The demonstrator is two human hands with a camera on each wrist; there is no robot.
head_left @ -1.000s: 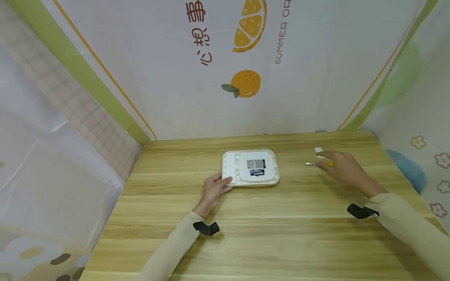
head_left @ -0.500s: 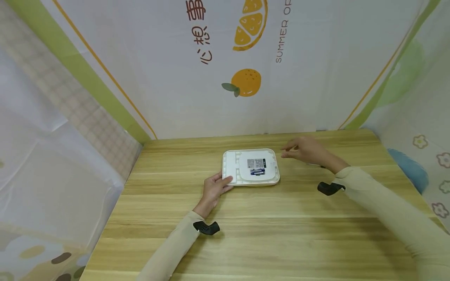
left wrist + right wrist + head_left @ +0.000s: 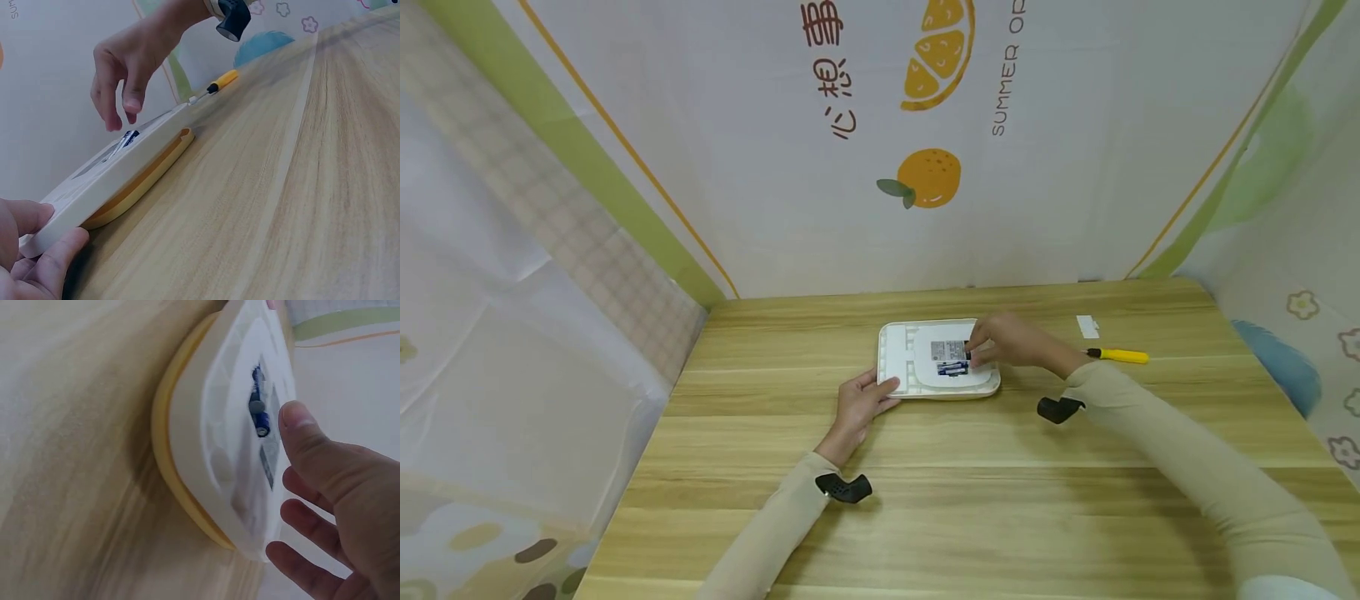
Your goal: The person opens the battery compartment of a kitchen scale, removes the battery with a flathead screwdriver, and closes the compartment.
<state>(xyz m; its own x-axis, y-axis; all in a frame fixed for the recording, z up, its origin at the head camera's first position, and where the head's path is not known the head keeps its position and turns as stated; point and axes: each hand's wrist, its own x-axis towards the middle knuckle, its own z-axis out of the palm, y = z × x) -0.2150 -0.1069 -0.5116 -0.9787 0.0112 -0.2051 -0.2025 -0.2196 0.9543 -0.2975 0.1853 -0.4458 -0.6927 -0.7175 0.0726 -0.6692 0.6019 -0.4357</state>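
Note:
A flat white device with rounded corners (image 3: 893, 346) lies with its underside up, a yellow layer (image 3: 147, 181) beneath it. Blue batteries (image 3: 952, 368) sit in its uncovered battery compartment, below a grey label (image 3: 946, 350). My left hand (image 3: 856, 407) grips the near left corner, thumb on top and fingers underneath. Above the batteries hovers my right hand (image 3: 1013, 340), fingers loosely bent and holding nothing; in the right wrist view its thumb (image 3: 299, 419) overlaps the device's edge close to the batteries (image 3: 259, 409).
To the right on the wooden table (image 3: 925, 500) lies a screwdriver with a yellow handle (image 3: 1123, 356). Behind it is a small white plastic cover (image 3: 1087, 326). A printed cloth (image 3: 1030, 208) hangs along the table's back edge.
My right hand has moved left from beside the screwdriver and the white cover to over the batteries, leaving both on the table. The left hand keeps its grip on the device.

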